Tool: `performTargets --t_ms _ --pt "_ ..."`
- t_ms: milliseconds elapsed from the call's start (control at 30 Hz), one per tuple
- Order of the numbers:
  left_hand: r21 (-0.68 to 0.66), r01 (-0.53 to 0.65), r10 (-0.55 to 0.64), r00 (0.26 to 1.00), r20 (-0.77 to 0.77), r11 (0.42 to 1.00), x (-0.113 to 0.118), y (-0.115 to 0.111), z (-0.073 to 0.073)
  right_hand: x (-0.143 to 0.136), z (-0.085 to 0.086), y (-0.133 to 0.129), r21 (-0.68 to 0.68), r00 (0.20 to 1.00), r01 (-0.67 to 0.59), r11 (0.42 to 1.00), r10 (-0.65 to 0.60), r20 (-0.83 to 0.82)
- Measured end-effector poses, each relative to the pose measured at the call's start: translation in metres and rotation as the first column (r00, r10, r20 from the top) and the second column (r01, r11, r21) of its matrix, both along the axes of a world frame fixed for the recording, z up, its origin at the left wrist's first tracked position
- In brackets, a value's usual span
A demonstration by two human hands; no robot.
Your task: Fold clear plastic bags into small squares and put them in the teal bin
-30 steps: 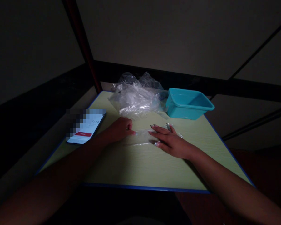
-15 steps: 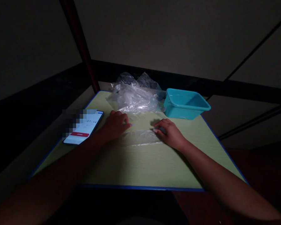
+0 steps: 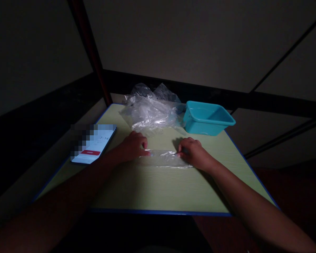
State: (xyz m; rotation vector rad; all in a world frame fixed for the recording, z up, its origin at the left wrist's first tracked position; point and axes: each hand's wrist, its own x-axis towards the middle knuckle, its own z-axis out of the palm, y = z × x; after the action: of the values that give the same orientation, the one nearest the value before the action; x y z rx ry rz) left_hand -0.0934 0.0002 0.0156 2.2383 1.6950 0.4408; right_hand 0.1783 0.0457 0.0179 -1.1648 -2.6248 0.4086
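Observation:
A clear plastic bag [image 3: 164,160], folded into a flat strip, lies on the table [image 3: 158,193] between my hands. My left hand [image 3: 134,146] pinches its left part near the upper edge, with thumb and fingers curled over it. At the strip's right part, my right hand [image 3: 192,151] has its thumb and fingertips closed on the film. Beyond both hands rests a crumpled heap of clear plastic bags [image 3: 154,112], apart from the strip.
A turquoise plastic basin [image 3: 209,123] stands at the table's back right. A lit phone [image 3: 94,146] lies near the left edge. Blue trim [image 3: 158,212] borders the table, and a wall [image 3: 186,45] rises behind it.
Both hands have come slightly toward me. The right fingers have closed on the film, and the bag's upper edge now lies nearer, making a narrower, more creased strip.

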Motion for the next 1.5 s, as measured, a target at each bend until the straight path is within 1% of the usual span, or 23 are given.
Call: performTargets --t_ms 167,367,600,800,967,1200,1400,1500 --pt "0.021 0.035 -0.036 0.999 0.042 0.999 0.001 0.002 -0.003 0.001 -0.001 0.001 -0.021 1.000 0.001 1.000 -0.001 -0.025" --pt "0.021 0.044 -0.045 0.997 0.059 0.999 0.001 0.002 -0.005 -0.006 -0.010 -0.001 0.024 0.997 -0.034 0.999 0.036 -0.069" --pt "0.002 0.031 -0.031 0.998 0.056 1.000 0.002 0.003 -0.002 -0.008 -0.012 -0.001 0.019 0.988 -0.065 0.998 0.067 -0.136" --pt "-0.012 0.036 -0.035 0.996 0.080 0.999 0.000 0.002 0.001 -0.007 -0.013 -0.001 0.010 0.982 -0.037 0.999 0.038 -0.187" --pt "-0.049 0.063 -0.059 0.994 0.093 0.997 -0.001 0.001 0.005 -0.006 -0.010 -0.002 0.010 0.981 -0.020 1.000 0.022 -0.192" --pt "-0.086 0.083 -0.076 0.994 0.080 0.993 -0.004 0.004 0.006 -0.004 -0.012 0.001 0.013 0.985 -0.039 0.999 0.041 -0.166" --pt "-0.114 0.105 -0.099 0.993 0.060 0.988 -0.002 0.003 0.008 -0.003 -0.011 0.000 0.005 0.986 -0.060 0.998 0.060 -0.159" --pt "-0.136 0.102 -0.092 0.993 0.077 0.986 -0.002 0.002 0.008 -0.003 -0.010 -0.001 -0.009 0.984 -0.069 0.998 0.067 -0.166"
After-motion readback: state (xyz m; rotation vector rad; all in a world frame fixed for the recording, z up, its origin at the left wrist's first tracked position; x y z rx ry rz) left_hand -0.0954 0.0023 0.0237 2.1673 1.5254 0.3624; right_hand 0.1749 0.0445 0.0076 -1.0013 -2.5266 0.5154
